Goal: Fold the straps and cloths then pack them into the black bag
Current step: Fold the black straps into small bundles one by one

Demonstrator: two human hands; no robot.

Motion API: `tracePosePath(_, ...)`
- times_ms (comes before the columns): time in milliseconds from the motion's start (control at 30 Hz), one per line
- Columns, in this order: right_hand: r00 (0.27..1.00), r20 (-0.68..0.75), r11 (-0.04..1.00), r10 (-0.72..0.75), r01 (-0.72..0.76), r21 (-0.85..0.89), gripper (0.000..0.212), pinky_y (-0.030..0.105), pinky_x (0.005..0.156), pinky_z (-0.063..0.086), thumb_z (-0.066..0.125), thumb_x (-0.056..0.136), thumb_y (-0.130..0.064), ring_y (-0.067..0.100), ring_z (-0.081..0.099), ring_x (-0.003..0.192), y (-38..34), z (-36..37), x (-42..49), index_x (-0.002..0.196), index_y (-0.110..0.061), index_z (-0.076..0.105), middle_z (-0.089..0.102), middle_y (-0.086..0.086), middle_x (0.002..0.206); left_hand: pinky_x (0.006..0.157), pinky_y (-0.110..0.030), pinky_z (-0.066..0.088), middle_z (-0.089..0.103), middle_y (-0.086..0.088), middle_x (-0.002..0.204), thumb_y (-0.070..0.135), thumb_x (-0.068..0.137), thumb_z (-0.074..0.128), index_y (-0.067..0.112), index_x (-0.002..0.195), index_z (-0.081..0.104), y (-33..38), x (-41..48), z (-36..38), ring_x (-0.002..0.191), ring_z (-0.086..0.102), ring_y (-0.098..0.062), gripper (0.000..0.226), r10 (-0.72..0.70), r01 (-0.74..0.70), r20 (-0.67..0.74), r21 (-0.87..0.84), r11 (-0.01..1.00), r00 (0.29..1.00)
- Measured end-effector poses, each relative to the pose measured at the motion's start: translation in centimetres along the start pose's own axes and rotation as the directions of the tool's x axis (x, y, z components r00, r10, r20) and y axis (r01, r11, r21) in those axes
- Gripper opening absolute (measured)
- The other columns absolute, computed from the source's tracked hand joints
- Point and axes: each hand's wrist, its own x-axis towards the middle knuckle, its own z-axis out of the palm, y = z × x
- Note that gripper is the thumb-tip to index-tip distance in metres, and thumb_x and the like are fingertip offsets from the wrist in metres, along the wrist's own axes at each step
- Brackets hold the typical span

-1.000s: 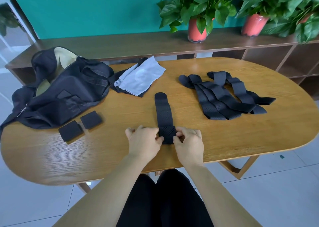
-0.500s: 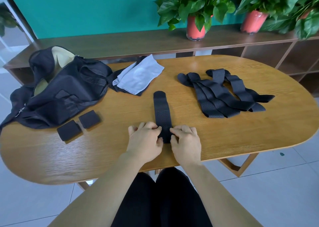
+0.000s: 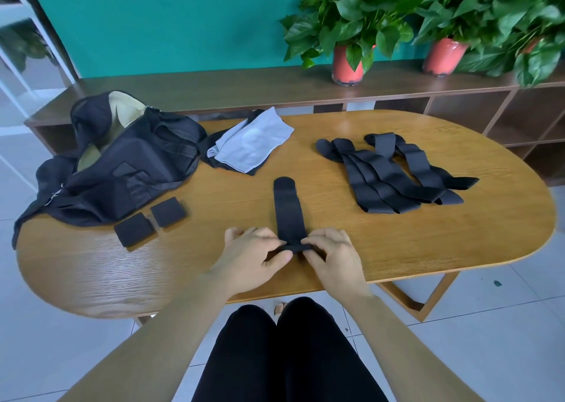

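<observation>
Both hands are working the near end of one black strap [image 3: 287, 209], which is lying straight on the tabletop [image 3: 458, 233], running from close to the near edge toward the middle. The left hand [image 3: 256, 258] is pinching the turned-over end from its left side between thumb and fingertips. The right hand [image 3: 333, 258] is pinching it the same way from the right, so the fold is sitting slightly proud of the wood. To do this well, the person should be lining up the strap's side edges, flattening each turn before starting another, and aiming for a square like the two folded straps [image 3: 134, 229] lying toward the left end beside the black bag [image 3: 122, 169]. The loose straps [image 3: 394, 172] are lying toward the right end, and the cloths [image 3: 250, 147] are lying by the far edge, next to the bag.
</observation>
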Motion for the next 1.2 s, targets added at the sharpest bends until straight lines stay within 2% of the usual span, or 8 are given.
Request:
tracePosePath(133,0.994,0.022,0.988,0.109,-0.110,0.106,0.012,0.022,0.076,0.039,0.064,0.088,-0.018,0.012,0.050,0.096,-1.0,-0.2,0.6,0.097,-0.016,0.072,0.054,-0.023,0.082,0.096,-0.042,0.025,0.053,0.013,0.099,0.046,0.094,0.048,0.031,0.085,0.057,0.0,0.1,0.1,0.100,0.045,-0.010,0.019,-0.092,0.089,-0.016,-0.117,0.989,0.996)
tracePosePath(267,0.977,0.010,0.974,0.212,-0.212,0.083,0.020,0.027,0.061,0.035,0.060,0.091,-0.025,0.015,0.048,0.075,-1.4,0.7,1.9,0.072,-0.020,0.056,0.048,-0.011,0.063,0.077,-0.035,0.029,0.040,0.007,0.063,0.036,0.098,0.047,0.025,0.058,0.038,0.4,0.9,0.9,0.069,0.041,-0.010,0.042,-0.209,0.178,-0.132,-0.217,0.960,0.969)
tracePosePath(367,0.966,-0.019,0.965,0.258,-0.257,0.048,0.021,0.026,0.058,0.033,0.057,0.092,-0.027,0.019,0.051,0.075,-1.6,1.4,2.7,0.075,-0.015,0.059,0.054,-0.004,0.066,0.067,-0.032,0.028,0.036,0.007,0.050,0.032,0.096,0.052,0.022,0.055,0.033,0.5,1.8,1.5,0.053,0.037,-0.013,0.047,-0.272,0.218,-0.188,-0.263,0.940,0.944)
tracePosePath(633,0.958,-0.104,0.960,0.266,-0.273,-0.060,0.020,0.026,0.068,0.038,0.059,0.091,-0.028,0.020,0.054,0.097,-1.6,2.3,3.0,0.104,-0.017,0.071,0.064,0.001,0.094,0.070,-0.035,0.037,0.041,0.008,0.052,0.035,0.094,0.055,0.024,0.053,0.035,0.8,2.8,1.8,0.054,0.039,-0.013,0.047,-0.322,0.284,-0.229,-0.182,0.941,0.919)
tracePosePath(733,0.957,-0.103,0.958,0.272,-0.279,-0.067,0.030,0.027,0.074,0.045,0.059,0.091,-0.029,0.017,0.053,0.103,-1.5,2.5,3.0,0.119,-0.020,0.065,0.063,0.000,0.105,0.077,-0.038,0.046,0.048,0.010,0.060,0.035,0.093,0.056,0.024,0.062,0.041,0.7,3.0,2.0,0.060,0.046,-0.013,0.036,-0.326,0.282,-0.226,-0.207,0.937,0.918)
tracePosePath(800,0.958,-0.101,0.958,0.268,-0.277,-0.079,0.033,0.027,0.076,0.047,0.057,0.092,-0.030,0.015,0.053,0.106,-1.5,2.6,3.0,0.124,-0.022,0.062,0.062,-0.001,0.113,0.084,-0.042,0.048,0.061,0.009,0.081,0.034,0.091,0.059,0.023,0.089,0.059,0.7,2.9,2.0,0.077,0.057,-0.014,0.011,-0.318,0.264,-0.231,-0.239,0.934,0.919)
tracePosePath(900,0.962,-0.087,0.956,0.259,-0.268,-0.118,0.033,0.022,0.071,0.041,0.054,0.094,-0.031,0.015,0.053,0.107,-1.5,2.6,3.0,0.126,-0.024,0.061,0.058,-0.003,0.118,0.097,-0.040,0.039,0.061,0.005,0.114,0.031,0.093,0.057,0.026,0.137,0.049,0.7,3.0,2.0,0.107,0.055,-0.014,0.045,-0.328,0.275,-0.235,-0.233,0.933,0.915)
tracePosePath(1200,0.978,-0.018,0.959,0.210,-0.209,-0.193,0.026,0.027,0.070,0.045,0.052,0.095,-0.028,0.018,0.053,0.100,-1.5,2.3,3.4,0.112,-0.019,0.068,0.056,-0.001,0.111,0.094,-0.038,0.026,0.046,0.006,0.123,0.041,0.094,0.043,0.027,0.137,0.048,1.3,3.1,1.0,0.117,0.040,-0.016,0.046,-0.232,0.239,-0.122,0.051,0.970,0.965)
